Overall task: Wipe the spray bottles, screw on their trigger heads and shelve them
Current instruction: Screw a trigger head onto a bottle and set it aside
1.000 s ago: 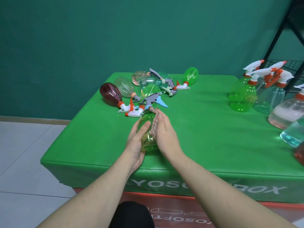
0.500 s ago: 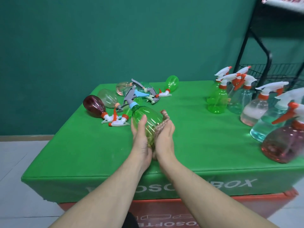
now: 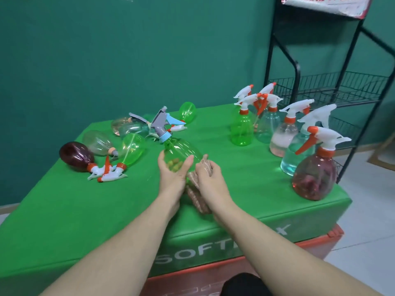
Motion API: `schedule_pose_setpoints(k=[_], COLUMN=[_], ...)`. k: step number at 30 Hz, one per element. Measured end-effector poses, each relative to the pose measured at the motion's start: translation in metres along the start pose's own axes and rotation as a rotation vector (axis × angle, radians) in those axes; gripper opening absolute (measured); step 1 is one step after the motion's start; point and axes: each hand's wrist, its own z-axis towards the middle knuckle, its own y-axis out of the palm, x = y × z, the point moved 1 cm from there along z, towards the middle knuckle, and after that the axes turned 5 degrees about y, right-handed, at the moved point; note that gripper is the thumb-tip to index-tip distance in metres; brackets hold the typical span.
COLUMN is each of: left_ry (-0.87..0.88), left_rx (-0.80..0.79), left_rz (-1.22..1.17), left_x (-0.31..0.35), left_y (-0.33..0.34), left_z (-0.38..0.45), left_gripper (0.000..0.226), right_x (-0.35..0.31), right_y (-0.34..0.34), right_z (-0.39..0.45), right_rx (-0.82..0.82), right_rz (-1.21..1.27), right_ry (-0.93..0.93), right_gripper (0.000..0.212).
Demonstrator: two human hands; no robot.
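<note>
The green spray bottle (image 3: 181,153) sits above the middle of the green table (image 3: 213,146), tilted with its grey and blue trigger head (image 3: 162,124) pointing up and away from the person. The left hand (image 3: 174,175) wraps around its lower body, thumb on the near face and fingers showing through the plastic. The right hand (image 3: 210,178) grips a beige ribbed cloth (image 3: 197,189) against the bottle's right side, fingers curled over it.

To the left, several bottles lie on their sides in a loose pile, among them a dark red bottle (image 3: 77,155) and another green one (image 3: 131,148). To the right, 6 bottles stand upright with white and orange heads, nearest a rounded red bottle (image 3: 314,178). Behind them stands a black wire rack (image 3: 324,88).
</note>
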Motion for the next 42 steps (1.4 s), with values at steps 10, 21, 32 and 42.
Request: schedule_pose_setpoints(k=[10, 21, 32, 42], left_ry=[0.003, 0.045, 0.032, 0.033], left_rx=[-0.111, -0.293, -0.381, -0.403], left_rz=[0.129, 0.28, 0.339, 0.384], left_x=[-0.009, -0.027, -0.044, -0.022], left_y=[0.085, 0.169, 0.189, 0.147], left_z=[0.038, 0.077, 0.084, 0.07], left_gripper=[0.096, 0.1, 0.104, 0.084], right_x=[-0.002, 0.013, 0.018, 0.005], right_y=[-0.091, -0.138, -0.147, -0.129], right_z=[0.044, 0.076, 0.079, 0.058], right_rx=[0.079, 0.118, 0.109, 0.089], right_rz=[-0.168, -0.222, -0.236, -0.286], right_ry=[-0.011, 0.023, 0.04, -0.031], right_gripper=[0.035, 0.036, 0.041, 0.04])
